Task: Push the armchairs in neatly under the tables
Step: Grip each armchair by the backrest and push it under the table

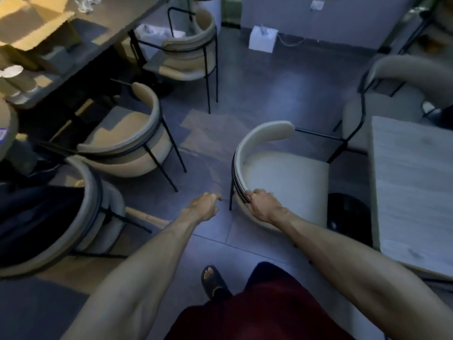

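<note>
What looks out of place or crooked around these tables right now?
The cream armchair by the pale table on the right stands out in the aisle, its seat clear of the tabletop. The right hand grips its backrest; the left hand hangs free. Across the aisle, an open cardboard box sits on the long table.

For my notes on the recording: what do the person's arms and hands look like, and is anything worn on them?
Both arms are bare up to the edge of the picture: no sleeves are visible. The left hand and the right hand carry no gloves, and no watch or bracelet shows on either wrist. Rings cannot be told at this blur. Both forearms look lean, with visible tendons.
</note>
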